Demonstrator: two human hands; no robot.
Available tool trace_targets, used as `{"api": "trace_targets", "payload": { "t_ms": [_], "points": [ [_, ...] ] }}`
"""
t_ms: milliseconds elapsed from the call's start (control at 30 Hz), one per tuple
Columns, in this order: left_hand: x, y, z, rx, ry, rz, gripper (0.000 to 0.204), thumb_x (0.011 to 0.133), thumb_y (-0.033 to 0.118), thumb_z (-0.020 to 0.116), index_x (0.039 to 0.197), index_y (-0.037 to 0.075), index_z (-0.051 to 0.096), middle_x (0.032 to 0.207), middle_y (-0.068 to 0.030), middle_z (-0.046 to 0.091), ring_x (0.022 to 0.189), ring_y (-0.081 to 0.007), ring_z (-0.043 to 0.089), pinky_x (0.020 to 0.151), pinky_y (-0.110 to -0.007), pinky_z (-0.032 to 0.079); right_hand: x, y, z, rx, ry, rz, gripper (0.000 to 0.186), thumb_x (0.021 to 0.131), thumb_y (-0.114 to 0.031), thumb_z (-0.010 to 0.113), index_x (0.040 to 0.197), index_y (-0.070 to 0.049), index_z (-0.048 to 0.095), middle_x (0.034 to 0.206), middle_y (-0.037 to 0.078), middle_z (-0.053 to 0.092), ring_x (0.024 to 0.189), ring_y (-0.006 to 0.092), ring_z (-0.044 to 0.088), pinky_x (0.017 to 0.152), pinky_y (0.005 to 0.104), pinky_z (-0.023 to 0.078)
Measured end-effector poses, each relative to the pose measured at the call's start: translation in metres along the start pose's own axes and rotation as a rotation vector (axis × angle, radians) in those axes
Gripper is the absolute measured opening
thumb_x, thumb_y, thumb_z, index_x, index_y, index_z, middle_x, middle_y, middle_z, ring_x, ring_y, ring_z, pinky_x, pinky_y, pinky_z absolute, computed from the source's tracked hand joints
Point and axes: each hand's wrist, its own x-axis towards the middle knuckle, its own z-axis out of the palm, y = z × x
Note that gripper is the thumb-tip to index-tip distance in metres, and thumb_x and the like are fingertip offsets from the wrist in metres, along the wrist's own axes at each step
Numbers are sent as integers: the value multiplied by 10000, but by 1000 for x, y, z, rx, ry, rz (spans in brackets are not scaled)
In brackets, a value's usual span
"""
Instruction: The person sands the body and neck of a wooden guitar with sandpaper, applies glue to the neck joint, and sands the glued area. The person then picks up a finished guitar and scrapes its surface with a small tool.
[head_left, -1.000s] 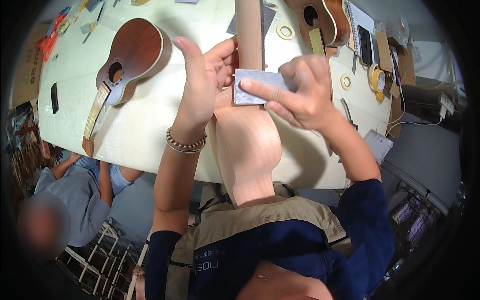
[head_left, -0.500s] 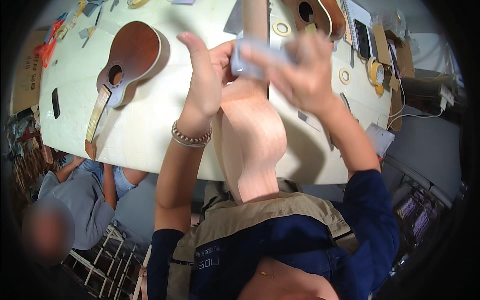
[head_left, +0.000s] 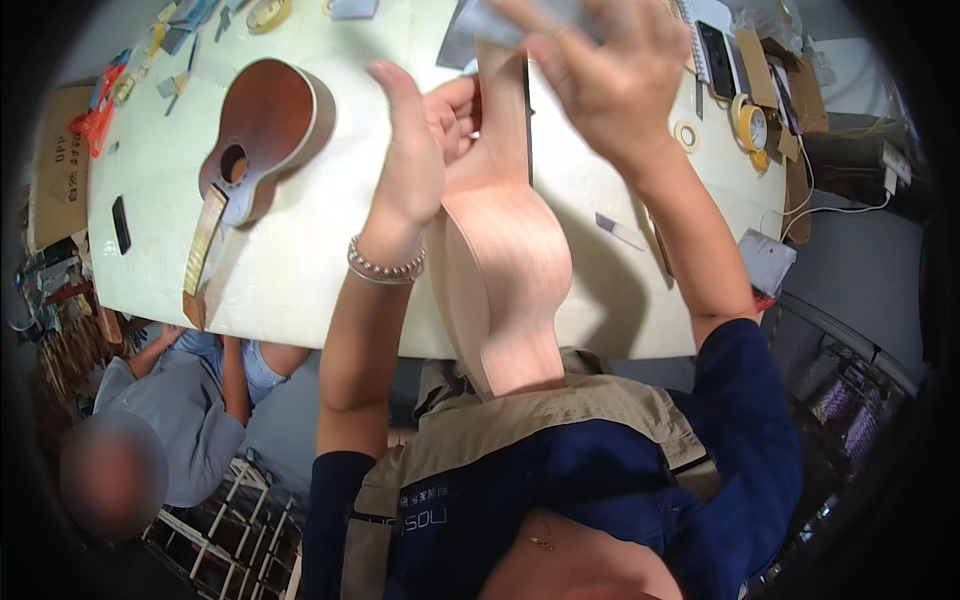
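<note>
A pale, unfinished wooden guitar-like instrument (head_left: 515, 275) points away from me, its lower end against my apron. My left hand (head_left: 415, 150) cups it at the left of the neck joint, fingers curled against the wood and thumb raised. My right hand (head_left: 610, 75), blurred, grips a grey flat sanding pad (head_left: 570, 18) high over the neck (head_left: 500, 110), near the top edge of view; its fingertips are partly smeared.
On the white table (head_left: 150, 250) lie a brown ukulele (head_left: 260, 115) with a fretted neck piece (head_left: 200, 265), tape rolls (head_left: 752, 128), a phone (head_left: 715, 55) and a small blade-like tool (head_left: 620, 230). Cardboard stands at both sides. Another person (head_left: 180, 430) sits at lower left.
My right hand and the grey pad have moved from the neck joint up along the neck, away from me. My left hand has stayed beside the joint, shifting slightly rightward in view.
</note>
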Motion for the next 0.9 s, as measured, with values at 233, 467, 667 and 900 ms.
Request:
{"api": "trace_targets", "payload": {
  "t_ms": [233, 467, 667, 900],
  "points": [
    [-11, 14, -15, 286, -54, 175, 545, 804, 129, 650, 1251, -45, 391, 851, -60, 578, 775, -129, 572, 725, -260, 467, -167, -52, -39, 367, -481, 777, 348, 819, -140, 546, 1162, -160, 601, 941, 138, 493, 899, 292, 439, 812, 379, 346],
    [-17, 23, -36, 163, 139, 222, 432, 890, 252, 561, 1174, -48, 437, 774, -50, 572, 687, -130, 579, 636, -255, 486, -250, -112, -124, 555, -635, 906, 548, 682, 40, 482, 1200, -119, 560, 1220, 186, 454, 1164, 355, 350, 999, 401, 265],
    [-30, 5, -5, 150, 362, 382, 540, 916, 412, 464, 1209, -36, 392, 767, -88, 582, 666, -118, 569, 609, -247, 486, -294, -162, -180, 1467, -1050, 1497, 544, 749, -157, 598, 1243, -1, 432, 1179, 156, 499, 1014, 279, 503, 778, 331, 444],
    [-86, -9, 33, 31, 243, 475, 564, 954, 418, 328, 1334, 26, 186, 799, -120, 587, 686, -183, 604, 632, -281, 499, -293, -155, -187, 1728, -636, 1841, 545, 759, -206, 569, 1244, -1, 429, 1156, 156, 510, 960, 263, 500, 739, 318, 435]
  ]
}}
